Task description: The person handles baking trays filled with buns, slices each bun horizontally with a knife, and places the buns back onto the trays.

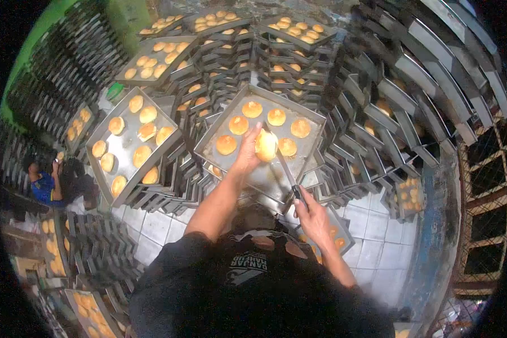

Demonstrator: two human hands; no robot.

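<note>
My left hand (248,151) holds a round golden bun (266,145) above a metal tray (228,121) with several more buns on it. In my right hand (314,217) is the black handle of a long knife (287,169). The knife's blade points up and to the left, with its upper part close along the right side of the held bun; whether it has entered the bun I cannot tell. The fingers of both hands are closed.
Left of my tray, another tray (130,147) of buns tops a stack. More stacked trays with buns (158,58) stand behind and at the lower left. Tray stacks rise at the right beside a lattice (481,219). A person in blue (44,187) is at the far left.
</note>
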